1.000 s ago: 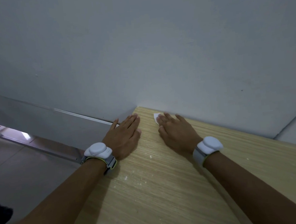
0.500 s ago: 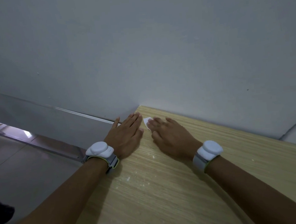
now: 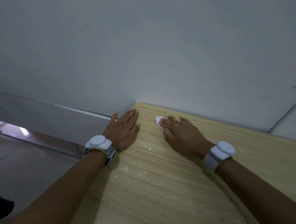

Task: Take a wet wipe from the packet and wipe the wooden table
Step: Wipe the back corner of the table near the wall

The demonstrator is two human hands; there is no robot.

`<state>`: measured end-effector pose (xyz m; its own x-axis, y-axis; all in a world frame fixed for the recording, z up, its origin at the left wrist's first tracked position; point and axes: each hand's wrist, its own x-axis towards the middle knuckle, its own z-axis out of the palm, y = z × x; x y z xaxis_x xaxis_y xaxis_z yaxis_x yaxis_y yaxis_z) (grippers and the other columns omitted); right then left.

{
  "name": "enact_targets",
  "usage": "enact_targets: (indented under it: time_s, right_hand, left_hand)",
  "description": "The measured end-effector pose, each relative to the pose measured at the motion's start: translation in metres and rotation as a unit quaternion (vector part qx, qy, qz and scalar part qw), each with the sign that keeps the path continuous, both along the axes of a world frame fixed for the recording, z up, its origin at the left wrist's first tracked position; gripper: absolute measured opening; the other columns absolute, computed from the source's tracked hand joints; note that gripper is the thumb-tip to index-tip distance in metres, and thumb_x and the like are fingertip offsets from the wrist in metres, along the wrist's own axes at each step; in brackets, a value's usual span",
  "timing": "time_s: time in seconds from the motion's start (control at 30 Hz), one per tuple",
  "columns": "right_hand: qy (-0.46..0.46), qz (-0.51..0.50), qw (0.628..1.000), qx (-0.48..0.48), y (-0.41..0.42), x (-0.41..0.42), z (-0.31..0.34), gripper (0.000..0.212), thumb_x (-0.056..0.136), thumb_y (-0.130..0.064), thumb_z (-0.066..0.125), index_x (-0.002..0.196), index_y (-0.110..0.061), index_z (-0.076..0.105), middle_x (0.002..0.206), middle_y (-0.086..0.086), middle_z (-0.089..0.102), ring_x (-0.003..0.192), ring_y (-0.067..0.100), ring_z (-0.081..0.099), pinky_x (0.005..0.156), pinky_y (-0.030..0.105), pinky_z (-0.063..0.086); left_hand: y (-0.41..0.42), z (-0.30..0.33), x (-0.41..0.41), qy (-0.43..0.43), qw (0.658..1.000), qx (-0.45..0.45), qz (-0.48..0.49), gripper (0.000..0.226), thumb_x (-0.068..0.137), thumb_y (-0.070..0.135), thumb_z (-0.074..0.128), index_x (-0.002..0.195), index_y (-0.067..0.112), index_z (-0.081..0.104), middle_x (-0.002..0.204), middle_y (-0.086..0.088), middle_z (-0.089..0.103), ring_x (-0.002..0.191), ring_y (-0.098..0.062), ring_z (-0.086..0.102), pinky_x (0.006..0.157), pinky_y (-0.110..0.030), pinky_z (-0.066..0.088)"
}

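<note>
**Inspector:** What has changed at the far corner?

**Assistant:** Half a second ago the right hand lay close beside the left, with the wet wipe nearly touching the left fingertips. It has since drawn away to the right along the wall; a strip of bare wood separates the two hands now. A second ago it sat roughly where it is now, so I judge this a back-and-forth stroke, wiping well under way.

**Inspector:** State of each hand?

**Assistant:** The right hand lies flat, fingers slightly spread and blurred, pressing the wipe onto the wooden table; only a white corner shows beyond the fingertips. The left hand is flat, fingers together, palm down at the table's left edge, holding nothing, apparently bracing.

**Inspector:** Materials?

**Assistant:** The table is pale wood with fine straight grain and a matte finish. White specks lie between the forearms, so that patch looks unwiped. The wipe is thin, soft and white, folded to a point. Each wrist carries a smooth white rounded device on a grey strap. The packet is not in view.
</note>
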<state>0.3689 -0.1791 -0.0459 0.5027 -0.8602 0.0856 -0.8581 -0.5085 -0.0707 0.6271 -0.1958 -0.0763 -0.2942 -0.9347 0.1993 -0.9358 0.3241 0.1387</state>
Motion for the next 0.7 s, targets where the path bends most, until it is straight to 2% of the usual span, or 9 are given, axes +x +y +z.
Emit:
enact_targets:
  time_s: [0.1, 0.17, 0.23, 0.33, 0.47, 0.53, 0.63, 0.7]
  right_hand:
    - [-0.019, 0.041, 0.999, 0.008, 0.021, 0.009, -0.001, 0.051, 0.106, -0.032, 0.025, 0.149, -0.016, 0.047, 0.159, 0.004, 0.045, 0.152, 0.018, 0.03, 0.126, 0.041, 0.019]
    - [-0.026, 0.06, 0.998, 0.011, 0.038, 0.005, -0.008, 0.053, 0.107, -0.04, 0.022, 0.15, -0.02, 0.047, 0.159, 0.0, 0.046, 0.152, 0.015, 0.03, 0.127, 0.041, 0.017]
    - [-0.037, 0.05, 0.998, -0.004, 0.047, -0.006, -0.009, 0.048, 0.108, -0.043, 0.026, 0.149, -0.028, 0.048, 0.157, -0.004, 0.048, 0.15, 0.013, 0.035, 0.127, 0.042, 0.017]
    - [-0.075, 0.013, 0.997, -0.027, 0.049, -0.013, -0.006, 0.035, 0.109, -0.033, 0.04, 0.139, -0.031, 0.059, 0.146, 0.0, 0.06, 0.136, 0.017, 0.055, 0.126, 0.043, 0.021]
    - [-0.083, 0.007, 0.995, -0.047, 0.055, -0.003, -0.005, 0.029, 0.107, -0.024, 0.048, 0.125, -0.027, 0.07, 0.136, 0.002, 0.067, 0.113, 0.02, 0.07, 0.128, 0.04, 0.018]
    - [-0.12, -0.004, 0.992, -0.05, 0.06, 0.006, -0.004, 0.029, 0.107, -0.025, 0.049, 0.121, -0.026, 0.074, 0.133, 0.003, 0.07, 0.117, 0.018, 0.068, 0.128, 0.039, 0.017]
    - [-0.19, -0.019, 0.981, -0.039, 0.068, 0.021, -0.001, 0.03, 0.108, -0.034, 0.048, 0.124, -0.029, 0.073, 0.129, -0.003, 0.072, 0.132, 0.005, 0.057, 0.128, 0.035, 0.013]
    - [-0.187, 0.006, 0.982, -0.025, 0.077, 0.032, -0.001, 0.031, 0.108, -0.035, 0.047, 0.129, -0.031, 0.07, 0.133, -0.002, 0.07, 0.134, 0.004, 0.054, 0.128, 0.036, 0.011]
  left_hand:
    - [0.009, -0.001, 0.003, -0.062, 0.998, -0.03, -0.012, 0.058, 0.109, 0.036, 0.019, 0.161, 0.012, 0.025, 0.169, -0.004, 0.019, 0.156, -0.014, 0.017, 0.125, -0.051, 0.012]
    - [0.012, -0.001, 0.005, -0.058, 0.998, -0.016, -0.006, 0.056, 0.11, 0.037, 0.024, 0.162, 0.015, 0.023, 0.17, 0.0, 0.017, 0.156, -0.01, 0.015, 0.125, -0.048, 0.01]
    - [0.018, 0.001, 0.007, -0.04, 0.999, -0.008, 0.0, 0.056, 0.109, 0.038, 0.023, 0.162, 0.018, 0.022, 0.17, 0.003, 0.016, 0.156, -0.007, 0.013, 0.126, -0.046, 0.009]
    - [0.035, 0.001, 0.009, -0.043, 0.999, -0.015, -0.004, 0.062, 0.105, 0.04, 0.014, 0.162, 0.018, 0.022, 0.17, 0.003, 0.016, 0.156, -0.007, 0.012, 0.126, -0.046, 0.008]
    - [0.052, 0.003, 0.014, -0.01, 1.0, 0.012, 0.002, 0.055, 0.11, 0.037, 0.026, 0.163, 0.02, 0.02, 0.17, 0.006, 0.014, 0.156, -0.005, 0.01, 0.127, -0.044, 0.005]
    - [0.058, 0.003, 0.016, -0.01, 1.0, 0.014, 0.001, 0.056, 0.11, 0.036, 0.027, 0.163, 0.021, 0.019, 0.17, 0.007, 0.013, 0.156, -0.004, 0.008, 0.127, -0.044, 0.005]
    - [0.061, 0.001, 0.017, -0.005, 1.0, 0.013, 0.002, 0.056, 0.11, 0.036, 0.026, 0.163, 0.021, 0.019, 0.17, 0.008, 0.012, 0.156, -0.003, 0.007, 0.127, -0.044, 0.005]
    - [0.06, 0.001, 0.018, -0.012, 1.0, 0.01, -0.001, 0.055, 0.11, 0.036, 0.026, 0.163, 0.021, 0.018, 0.17, 0.007, 0.012, 0.156, -0.004, 0.007, 0.127, -0.045, 0.005]
